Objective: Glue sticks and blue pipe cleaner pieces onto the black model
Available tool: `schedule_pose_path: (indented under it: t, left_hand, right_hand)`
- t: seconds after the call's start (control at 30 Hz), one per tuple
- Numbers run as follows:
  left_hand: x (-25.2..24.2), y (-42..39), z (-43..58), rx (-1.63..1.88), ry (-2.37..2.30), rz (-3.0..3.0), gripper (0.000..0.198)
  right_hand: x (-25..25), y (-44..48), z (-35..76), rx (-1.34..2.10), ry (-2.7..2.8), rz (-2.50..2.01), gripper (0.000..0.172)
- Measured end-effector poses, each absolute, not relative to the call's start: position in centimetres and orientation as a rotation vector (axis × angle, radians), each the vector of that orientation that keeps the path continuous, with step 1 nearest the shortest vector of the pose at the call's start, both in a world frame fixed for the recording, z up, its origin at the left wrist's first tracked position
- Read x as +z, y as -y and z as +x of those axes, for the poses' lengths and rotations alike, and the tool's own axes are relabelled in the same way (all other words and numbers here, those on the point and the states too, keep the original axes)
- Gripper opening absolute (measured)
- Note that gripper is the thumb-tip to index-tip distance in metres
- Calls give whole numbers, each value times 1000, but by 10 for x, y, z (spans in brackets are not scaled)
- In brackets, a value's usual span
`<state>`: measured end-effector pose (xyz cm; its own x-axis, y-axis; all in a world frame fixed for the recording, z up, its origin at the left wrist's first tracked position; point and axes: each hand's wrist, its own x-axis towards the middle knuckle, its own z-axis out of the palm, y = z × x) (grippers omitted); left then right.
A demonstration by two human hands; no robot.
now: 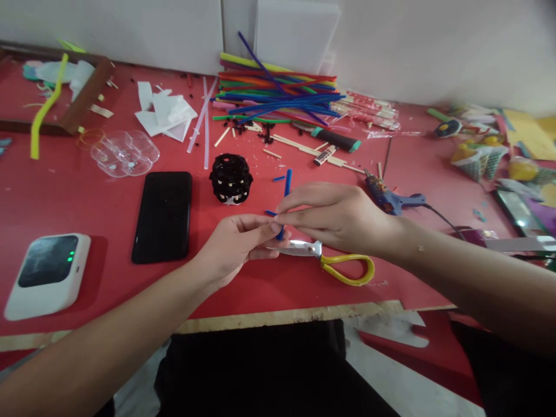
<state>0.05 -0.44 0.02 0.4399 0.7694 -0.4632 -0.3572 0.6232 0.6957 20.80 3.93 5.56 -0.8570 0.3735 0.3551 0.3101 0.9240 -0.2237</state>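
Observation:
A short blue pipe cleaner [288,184] stands nearly upright between my hands. My left hand [241,240] pinches its lower part between thumb and fingers. From the other side, the fingertips of my right hand [343,211] close on it and meet the left thumb, hiding its middle. Small blue cut pieces [278,178] lie on the table just behind. Below my fingers are scissors [347,269] with yellow handles, their blades partly covered by my left hand. A small round black object [231,178] with pale bits around it sits behind my left hand.
A black phone [163,217] and a white device [50,275] lie on the left of the red table. At the back is a pile of coloured pipe cleaners [278,90], with a cutter [336,139] before it. A corded glue gun [393,197] lies right.

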Motion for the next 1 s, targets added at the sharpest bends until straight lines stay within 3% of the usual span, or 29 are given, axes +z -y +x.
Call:
schedule_pose_path:
  t: [0.27,0.7,1.0]
  left_hand:
    - [2,3,0,724,-860,536,22]
    - [5,4,1,713,-874,553,30]
    - [3,4,1,694,-883,588,24]
  right_hand:
    - [55,-40,208,170,2705,-487,35]
    - [52,-40,208,127,2695,-397,20]
    - [53,-37,208,119,2731,-482,23]
